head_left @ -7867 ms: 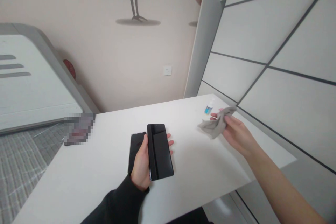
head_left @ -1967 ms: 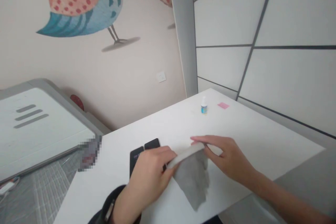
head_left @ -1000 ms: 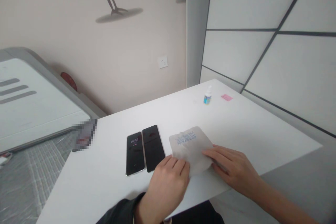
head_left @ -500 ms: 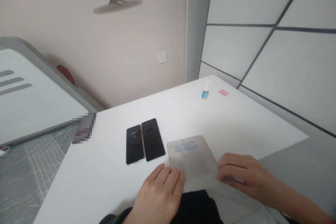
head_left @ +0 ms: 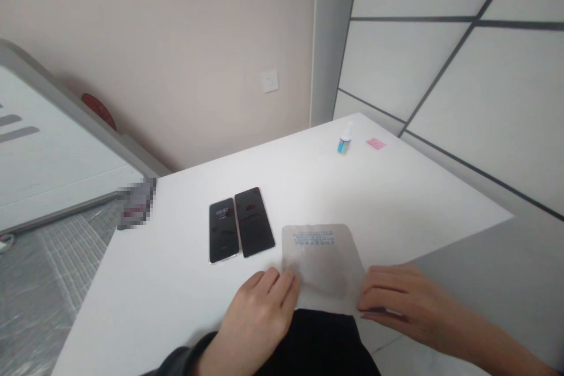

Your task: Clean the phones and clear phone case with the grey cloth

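Since the translucent sheet (head_left: 324, 261) with blue print lies flat on the white table (head_left: 396, 188) between both hands, that's the one to watch: squarish, slightly longer away from the person, printed end farthest. Left hand (head_left: 253, 317) sits loose and open on its near-left corner, closer to the two black phones (head_left: 254, 222) just beside it. Right hand (head_left: 405, 299) is at the right edge, can't tell if it's pinching.

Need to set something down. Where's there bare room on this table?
The widest bare patch of the table lies behind the printed sheet, between the two black phones and the small bottle. Less lies left of the phones. Crowded spots: the front, around the left hand and right hand, and the far corner by the pink note.
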A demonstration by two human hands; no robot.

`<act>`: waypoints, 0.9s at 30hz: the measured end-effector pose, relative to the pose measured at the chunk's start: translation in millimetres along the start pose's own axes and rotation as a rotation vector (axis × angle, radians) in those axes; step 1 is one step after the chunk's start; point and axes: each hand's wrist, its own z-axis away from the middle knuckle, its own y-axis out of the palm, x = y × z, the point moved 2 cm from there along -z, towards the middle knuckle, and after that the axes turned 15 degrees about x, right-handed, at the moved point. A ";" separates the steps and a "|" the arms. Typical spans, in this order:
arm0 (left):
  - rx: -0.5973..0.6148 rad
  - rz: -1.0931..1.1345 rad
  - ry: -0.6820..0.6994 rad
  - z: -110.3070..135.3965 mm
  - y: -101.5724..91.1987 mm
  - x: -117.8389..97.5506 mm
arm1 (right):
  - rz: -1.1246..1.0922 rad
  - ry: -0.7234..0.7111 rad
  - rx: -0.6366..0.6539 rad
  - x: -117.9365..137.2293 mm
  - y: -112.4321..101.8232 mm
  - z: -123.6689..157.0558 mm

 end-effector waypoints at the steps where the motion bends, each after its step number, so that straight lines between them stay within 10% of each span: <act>1: 0.005 0.004 0.001 0.4 0.2 0.4 | -0.006 0.001 0.003 1.1 0.3 -0.4; 18: -0.044 0.028 0.006 1.9 -0.9 15.1 | -0.278 -0.094 0.030 16.5 0.7 -11.8; 23: -0.159 0.139 0.043 -10.2 -10.4 26.6 | -0.279 -0.032 -0.005 -13.9 -30.6 -60.3; 27: -0.204 0.071 0.000 -19.5 -15.7 29.1 | -0.431 -0.227 0.262 -29.8 -50.8 -121.9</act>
